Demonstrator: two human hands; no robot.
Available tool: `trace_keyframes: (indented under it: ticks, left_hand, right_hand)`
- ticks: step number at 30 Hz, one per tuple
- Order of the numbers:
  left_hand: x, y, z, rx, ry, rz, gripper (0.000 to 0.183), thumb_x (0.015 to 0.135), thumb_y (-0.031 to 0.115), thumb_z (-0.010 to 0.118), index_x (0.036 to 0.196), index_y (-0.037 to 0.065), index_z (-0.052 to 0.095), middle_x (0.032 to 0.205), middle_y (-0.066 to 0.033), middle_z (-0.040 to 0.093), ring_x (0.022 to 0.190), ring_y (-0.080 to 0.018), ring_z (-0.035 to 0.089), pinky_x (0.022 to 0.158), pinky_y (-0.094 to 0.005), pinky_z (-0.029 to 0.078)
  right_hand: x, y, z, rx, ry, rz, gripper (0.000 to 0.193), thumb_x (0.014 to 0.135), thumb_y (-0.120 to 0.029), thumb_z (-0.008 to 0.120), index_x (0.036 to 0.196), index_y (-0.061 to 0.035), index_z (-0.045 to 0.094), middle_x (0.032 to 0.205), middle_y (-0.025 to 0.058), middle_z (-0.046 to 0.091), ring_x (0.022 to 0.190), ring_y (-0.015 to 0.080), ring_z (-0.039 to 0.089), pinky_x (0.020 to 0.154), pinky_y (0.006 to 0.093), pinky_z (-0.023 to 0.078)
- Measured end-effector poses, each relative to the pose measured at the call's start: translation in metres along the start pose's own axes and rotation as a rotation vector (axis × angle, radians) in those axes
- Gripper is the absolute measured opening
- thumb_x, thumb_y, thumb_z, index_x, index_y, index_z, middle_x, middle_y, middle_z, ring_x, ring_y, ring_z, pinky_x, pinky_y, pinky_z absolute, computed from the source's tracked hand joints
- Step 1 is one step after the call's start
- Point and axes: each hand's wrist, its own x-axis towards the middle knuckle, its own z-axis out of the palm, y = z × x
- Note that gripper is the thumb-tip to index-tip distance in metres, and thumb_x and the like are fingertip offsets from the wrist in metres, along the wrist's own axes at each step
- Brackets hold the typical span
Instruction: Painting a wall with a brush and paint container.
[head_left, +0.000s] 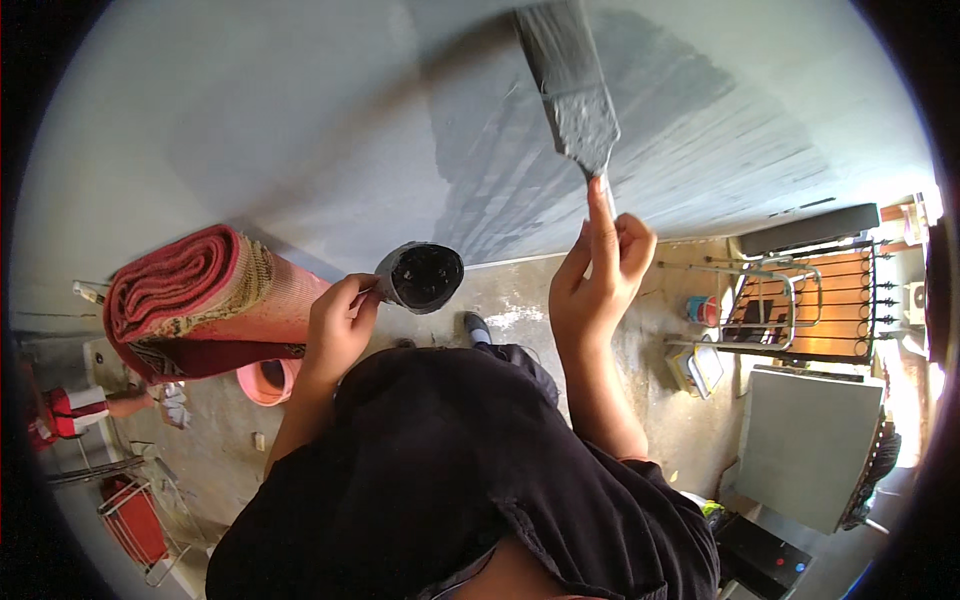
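My right hand (603,285) grips the handle of a wide paintbrush (585,118), forefinger stretched along it. Grey paint coats the brush, and its bristles lie against the grey wall (330,75). Around the brush the wall carries a darker, wet-looking patch with streaks. Lower and to the left, my left hand (345,325) holds a small dark cup (424,277) by its side, fingers closed on it. The cup's mouth faces up and its inside looks dark; what is in it I cannot make out clearly.
A rolled red carpet (200,295) leans by the wall at left, with a pink bucket (268,381) beside it. At right are a metal walking frame (790,300), a yellow-and-white container (695,369) and a pale panel (810,445). Another person's arm (130,402) shows far left.
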Motion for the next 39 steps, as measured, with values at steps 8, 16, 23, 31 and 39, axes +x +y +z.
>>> trace_keyframes:
  ticks: [8, 16, 23, 31, 39]
  left_hand:
    - [-0.035, -0.033, -0.040, -0.078, 0.064, -0.026, 0.015, 0.088, -0.006, 0.064, 0.103, -0.004, 0.063, 0.089, -0.0149, 0.069, 0.082, -0.0239, 0.072, 0.070, -0.0314, 0.057]
    - [-0.068, -0.049, -0.086, -0.100, 0.084, -0.003, 0.013, 0.088, -0.004, 0.065, 0.101, -0.002, 0.064, 0.090, -0.0147, 0.069, 0.080, -0.0240, 0.070, 0.069, -0.0317, 0.054]
    - [-0.107, -0.077, -0.120, -0.061, 0.102, -0.028, 0.013, 0.089, -0.001, 0.065, 0.102, -0.002, 0.064, 0.090, -0.0143, 0.069, 0.082, -0.0248, 0.070, 0.070, -0.0329, 0.053]
    - [-0.111, -0.088, -0.139, -0.037, 0.080, 0.030, 0.013, 0.089, -0.002, 0.064, 0.102, -0.003, 0.063, 0.090, -0.0156, 0.069, 0.082, -0.0264, 0.070, 0.072, -0.0333, 0.053]
    - [-0.107, -0.100, -0.148, -0.065, 0.106, -0.027, 0.011, 0.091, -0.001, 0.063, 0.102, -0.002, 0.063, 0.090, -0.0158, 0.069, 0.082, -0.0243, 0.070, 0.072, -0.0330, 0.054]
  right_hand:
    - [-0.039, -0.030, 0.006, -0.101, 0.117, 0.018, 0.050, 0.091, 0.004, 0.059, 0.139, -0.0107, 0.059, 0.101, 0.0132, 0.049, 0.090, 0.0259, 0.050, 0.078, 0.0342, 0.045]
    - [-0.058, -0.052, 0.038, -0.124, 0.044, 0.047, 0.049, 0.094, -0.002, 0.061, 0.141, -0.0124, 0.057, 0.102, 0.0098, 0.051, 0.083, 0.0185, 0.051, 0.074, 0.0312, 0.046]
    - [-0.097, -0.076, 0.035, -0.075, 0.117, 0.102, 0.053, 0.092, 0.002, 0.061, 0.142, -0.0125, 0.056, 0.096, 0.0099, 0.051, 0.086, 0.0220, 0.050, 0.078, 0.0323, 0.045]
    - [-0.053, -0.094, 0.040, -0.085, 0.154, 0.133, 0.052, 0.093, -0.001, 0.061, 0.143, -0.0146, 0.056, 0.102, 0.0122, 0.055, 0.090, 0.0236, 0.053, 0.079, 0.0344, 0.046]
    - [-0.149, -0.076, 0.033, -0.176, -0.150, 0.180, 0.049, 0.090, -0.002, 0.062, 0.138, -0.0130, 0.060, 0.093, 0.0115, 0.056, 0.085, 0.0239, 0.053, 0.078, 0.0352, 0.046]
